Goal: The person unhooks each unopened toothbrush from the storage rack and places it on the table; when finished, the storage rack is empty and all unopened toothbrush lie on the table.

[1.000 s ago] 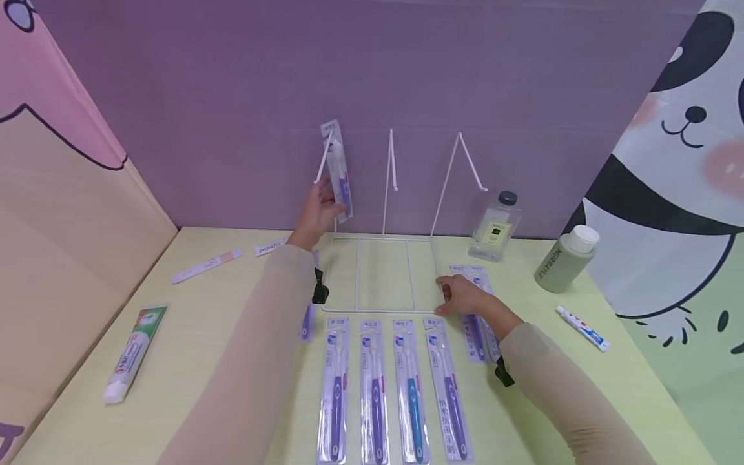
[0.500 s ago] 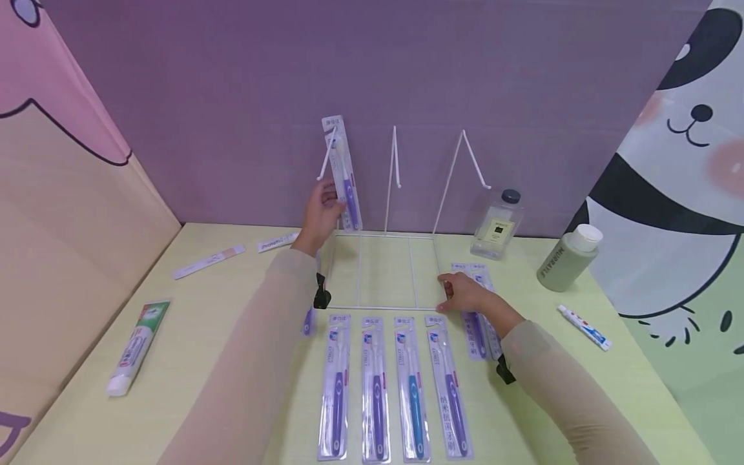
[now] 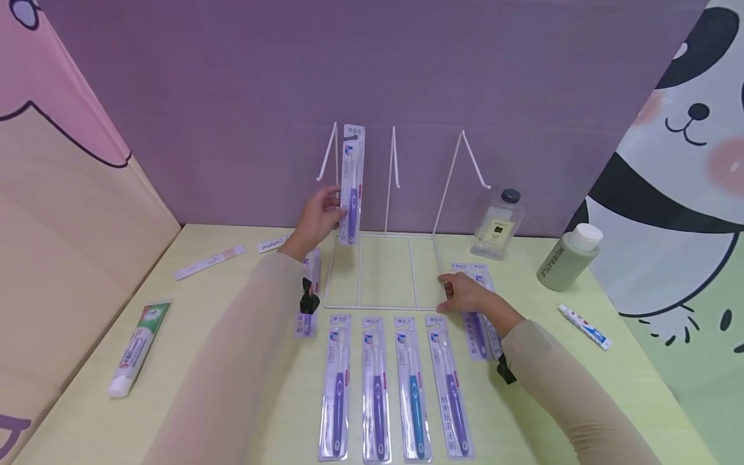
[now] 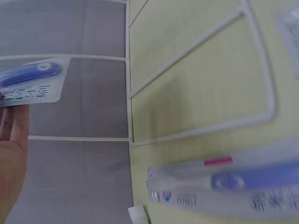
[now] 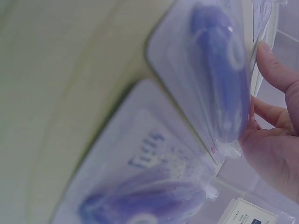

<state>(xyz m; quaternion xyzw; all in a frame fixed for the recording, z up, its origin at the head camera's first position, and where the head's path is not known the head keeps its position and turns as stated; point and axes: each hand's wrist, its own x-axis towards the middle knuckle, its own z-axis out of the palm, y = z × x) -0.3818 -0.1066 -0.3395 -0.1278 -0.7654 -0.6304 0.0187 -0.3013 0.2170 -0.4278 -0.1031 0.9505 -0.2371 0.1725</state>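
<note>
My left hand (image 3: 316, 216) pinches a packaged toothbrush (image 3: 352, 187) with a purple handle. The pack stands nearly upright, just right of the left hook (image 3: 327, 155) of a white wire rack (image 3: 383, 308). In the left wrist view, the lower end of this toothbrush pack (image 4: 32, 77) sticks out past my fingers. Thumb and fingers of my right hand (image 3: 465, 294) grip the rack's base at its right side. Two toothbrush packs (image 3: 476, 323) lie partly under that hand. The middle hook (image 3: 395, 161) and right hook (image 3: 473, 158) carry nothing.
Several packaged toothbrushes (image 3: 378, 394) lie in a row before the rack, one with a blue handle (image 3: 415, 407). Another pack (image 3: 308, 297) lies left of the base. A clear bottle (image 3: 496, 226), a grey-green bottle (image 3: 566, 258) and toothpaste tubes (image 3: 136, 352) stand or lie around.
The toothbrush pack in my left hand has moved right and down, from overlapping the left hook to beside it. My right hand stays on the rack.
</note>
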